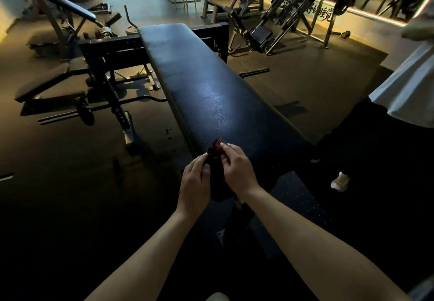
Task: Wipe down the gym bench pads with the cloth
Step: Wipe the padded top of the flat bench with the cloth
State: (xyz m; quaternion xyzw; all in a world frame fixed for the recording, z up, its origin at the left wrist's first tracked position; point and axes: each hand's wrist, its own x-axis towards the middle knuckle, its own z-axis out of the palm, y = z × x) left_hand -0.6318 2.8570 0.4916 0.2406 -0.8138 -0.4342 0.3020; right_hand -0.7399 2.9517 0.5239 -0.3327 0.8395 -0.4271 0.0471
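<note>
A long black padded gym bench [206, 84] stretches away from me down the middle of the head view. Over its near end I hold a small dark red cloth [215, 148], bunched up between both hands. My left hand [195, 181] pinches the cloth's left side with curled fingers. My right hand [237, 167] grips its right side, fingertips on top of the cloth. Most of the cloth is hidden by my fingers, and a dark part seems to hang below them.
A person in a white shirt and dark trousers [404, 84] stands close at the right, one pale shoe [339, 181] by the bench's near end. Left of the bench are a rack frame [110, 51], a loaded bar [82, 115] on the floor and an incline bench [70, 7]. Machines line the back right.
</note>
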